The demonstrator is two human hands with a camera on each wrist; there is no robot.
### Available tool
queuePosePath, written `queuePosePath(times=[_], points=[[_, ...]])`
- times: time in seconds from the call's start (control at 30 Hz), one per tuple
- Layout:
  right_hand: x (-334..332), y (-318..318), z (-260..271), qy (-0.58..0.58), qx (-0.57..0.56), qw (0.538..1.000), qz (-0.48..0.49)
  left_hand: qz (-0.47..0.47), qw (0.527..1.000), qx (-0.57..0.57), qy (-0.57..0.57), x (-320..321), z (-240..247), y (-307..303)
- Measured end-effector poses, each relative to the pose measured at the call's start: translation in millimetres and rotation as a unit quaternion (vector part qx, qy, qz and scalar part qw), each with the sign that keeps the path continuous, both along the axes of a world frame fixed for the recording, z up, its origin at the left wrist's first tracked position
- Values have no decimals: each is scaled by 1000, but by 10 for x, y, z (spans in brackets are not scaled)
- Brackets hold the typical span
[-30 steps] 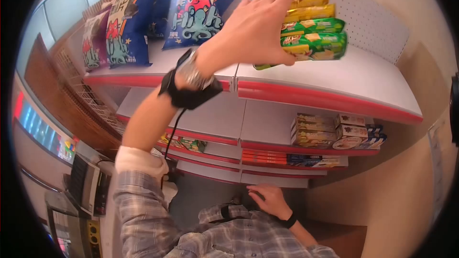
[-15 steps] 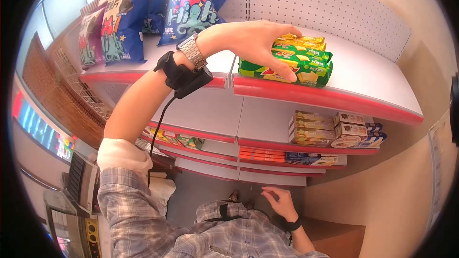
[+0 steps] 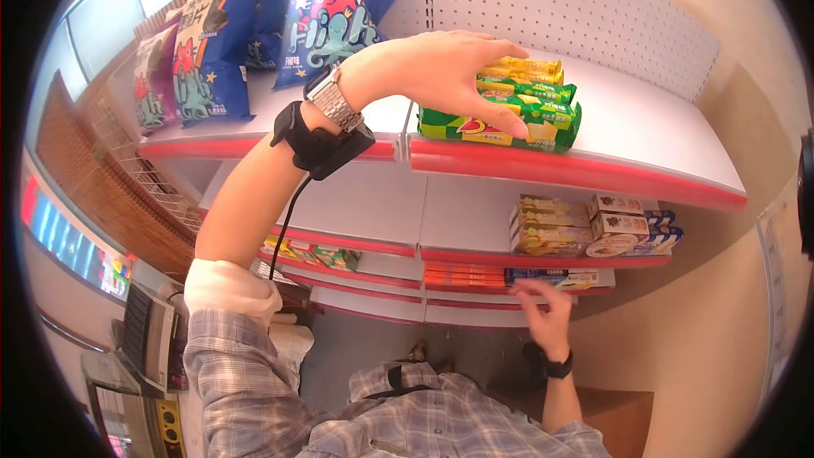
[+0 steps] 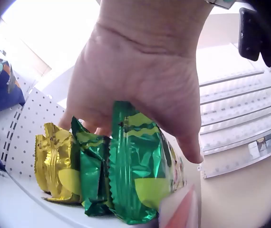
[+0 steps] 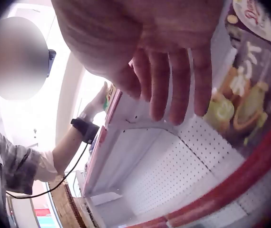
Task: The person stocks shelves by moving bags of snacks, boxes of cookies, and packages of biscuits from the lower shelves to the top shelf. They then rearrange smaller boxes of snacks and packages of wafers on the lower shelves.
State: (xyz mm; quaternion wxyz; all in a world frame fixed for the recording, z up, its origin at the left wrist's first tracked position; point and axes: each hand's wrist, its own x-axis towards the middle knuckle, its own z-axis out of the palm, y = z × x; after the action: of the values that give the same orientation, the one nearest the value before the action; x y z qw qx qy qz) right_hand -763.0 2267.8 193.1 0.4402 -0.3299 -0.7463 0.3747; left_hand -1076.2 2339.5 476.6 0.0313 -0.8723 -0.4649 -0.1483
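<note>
Spanning a row of wrapped packs on the upper shelf (image 3: 577, 171), the left hand (image 3: 428, 75) sets its thumb against the front face and reaches over the back with its fingers, the span wide; how firmly it grips cannot be told. The row, green packs (image 3: 549, 129) in front and yellow packs (image 3: 547, 73) behind, lies close to the red front edge. The right hand (image 3: 547, 318) hangs lower, near the boxed goods, its fingers extended, slightly apart and holding nothing. Each pack should be light, with a thin, slippery film over a brittle filling, probably biscuits; the crimped end seals look flexible and offer poor purchase. The sound hold is across the long sides at mid-length, with even, mild pressure, since hard squeezing could crack the contents and a loose grasp could let the middle packs slide. Labels: the front green pack bears a red logo on yellow, partly covered and perhaps beginning with a 3; its smaller characters are not legible. The blue snack bag (image 3: 331, 21) carries stylised lettering resembling "High" above a teal octopus. A carton (image 5: 256, 90) in the right wrist view shows large white characters, beside a pale oval with a red word apparently beginning "Da".
</note>
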Motion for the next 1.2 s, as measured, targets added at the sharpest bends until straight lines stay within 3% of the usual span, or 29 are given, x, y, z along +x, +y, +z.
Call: queuePosePath(times=[0.1, 0.3, 0.37, 0.4, 0.43, 0.47, 0.5, 0.53, 0.57, 0.6, 0.63, 0.67, 0.7, 0.77, 0.87, 0.93, 0.97, 1.03, 1.17, 1.2], points=[[64, 169, 285, 28, 0, 999, -25, -1, 1000, 9, 1, -21, -32, 26], [269, 562, 645, -42, 152, 986, -45, 18, 999, 41, -21, 18, -17, -111], [289, 685, 871, -151, 221, 963, 23, -1, 991, 128, -42, 25, -16, -190], [257, 741, 930, -152, 219, 964, 20, -7, 986, 159, -55, 47, 1, -286], [222, 786, 979, -248, 211, 945, 14, -11, 986, 158, -55, 71, 12, -401], [189, 840, 1027, -342, 201, 918, 8, -15, 971, 228, -68, 92, 20, -521], [146, 926, 1035, -342, 199, 918, 5, -19, 951, 296, -82, 99, -16, -644], [89, 1045, 988, -405, 206, 890, 23, -22, 951, 296, -83, 86, -93, -770], [33, 1156, 918, -466, 211, 858, 41, -63, 935, 298, -183, 55, -187, -908], [-15, 1279, 806, -465, 210, 859, 38, -102, 907, 297, -281, 11, -307, -1065], [-60, 1425, 666, -505, 208, 836, 59, -151, 878, 275, -362, -73, -544, -1221], [-94, 1522, 556, -542, 204, 812, 78, -90, 835, 266, -474, -33, -875, -1495], [-115, 1570, 484, -540, 203, 813, 73, -150, 774, 265, -556, -28, -1114, -1553], [-142, 1631, 416, -514, 237, 821, 70, -104, 731, 199, -644, 98, -1548, -1801], [-262, 1329, 569, -474, 333, 813, 53, -115, 718, -21, -686, 186, -2137, -2046], [-385, 968, 835, -407, 351, 841, 66, -88, 723, -167, -664, 77, -2593, -2151], [-426, 734, 1042, -425, 331, 839, 73, -42, 755, -194, -625, 58, -2715, -2188], [-408, 397, 1401, -375, 261, 868, 193, 40, 725, -207, -655, 150, -2720, -2146], [-99, 112, 2165, -342, 183, 858, 337, 54, 725, -193, -659, 141, -3007, -1990], [9, 113, 2376, -329, 225, 866, 302, 55, 730, -190, -654, 158, -3016, -1983]])
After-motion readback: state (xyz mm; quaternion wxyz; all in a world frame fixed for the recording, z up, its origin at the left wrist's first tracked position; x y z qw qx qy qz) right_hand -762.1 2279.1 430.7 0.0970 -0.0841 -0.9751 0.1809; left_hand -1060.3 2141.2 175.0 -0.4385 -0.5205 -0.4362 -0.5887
